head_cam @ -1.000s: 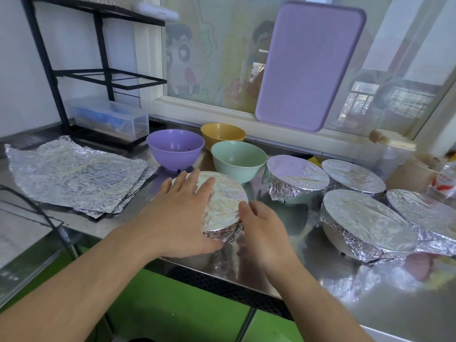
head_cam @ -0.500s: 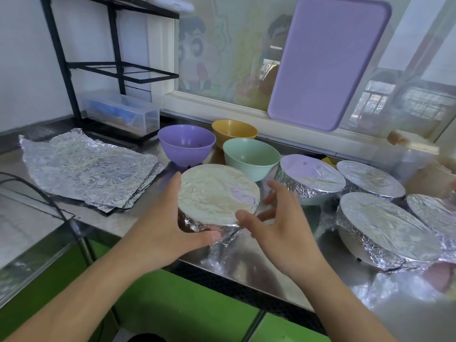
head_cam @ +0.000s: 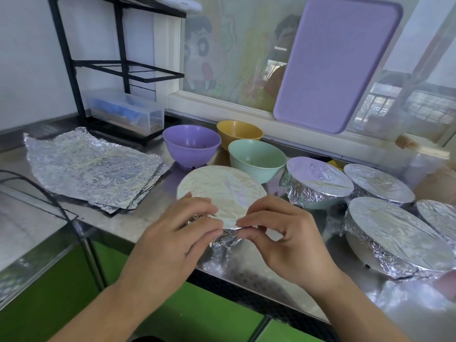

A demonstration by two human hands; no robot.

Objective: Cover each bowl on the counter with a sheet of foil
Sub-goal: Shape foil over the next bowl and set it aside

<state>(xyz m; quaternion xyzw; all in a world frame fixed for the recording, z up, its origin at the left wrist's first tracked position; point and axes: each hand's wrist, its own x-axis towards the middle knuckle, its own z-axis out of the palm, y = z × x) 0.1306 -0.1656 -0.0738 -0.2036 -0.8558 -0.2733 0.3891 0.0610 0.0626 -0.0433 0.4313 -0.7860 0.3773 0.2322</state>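
Foil (head_cam: 222,193) stretches flat over the bowl nearest us at the front edge of the counter (head_cam: 128,223), and we take this covered bowl as our landmark. Our left hand (head_cam: 172,238) curls its fingers over the near left rim, pressing the crumpled foil skirt against the bowl's side. Our right hand (head_cam: 283,233) pinches the foil edge at the near rim between thumb and fingertips, just beside the left hand's fingers. Left of the covered bowl, a stack of loose foil sheets (head_cam: 91,169) lies flat on the counter. Just behind it stand three uncovered bowls: a purple bowl (head_cam: 192,144) to the back left, a green bowl (head_cam: 256,159) directly behind and nearly touching the foil top, and a yellow bowl (head_cam: 239,132) farther back between those two. To its right sit four bowls already wrapped, the closest a foil-covered bowl (head_cam: 318,181) beside the green one, with a larger wrapped bowl (head_cam: 389,233) nearer the counter's front. Behind everything a purple cutting board (head_cam: 338,62) leans against the window.
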